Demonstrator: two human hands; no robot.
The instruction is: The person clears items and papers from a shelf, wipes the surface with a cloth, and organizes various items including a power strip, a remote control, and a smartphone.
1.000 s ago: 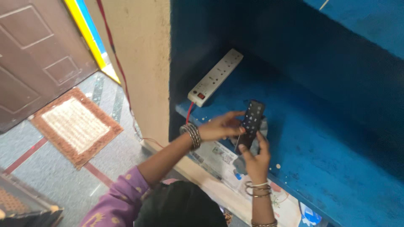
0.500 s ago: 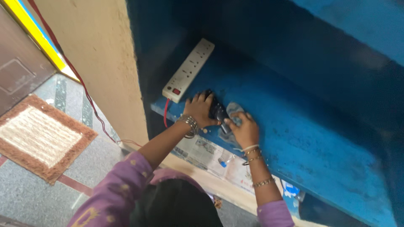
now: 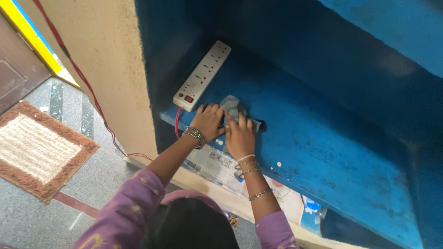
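Pressing side by side on the blue shelf, just in front of the white power strip, the left hand and right hand lie with fingers curled over a grey cloth and a mostly hidden dark remote.

Blue shelf: white power strip, grey cloth.

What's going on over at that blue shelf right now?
A person has both hands down on the blue shelf. The right hand presses a grey cloth over a dark object, mostly hidden; the left hand steadies it alongside. A white power strip lies just behind, untouched.
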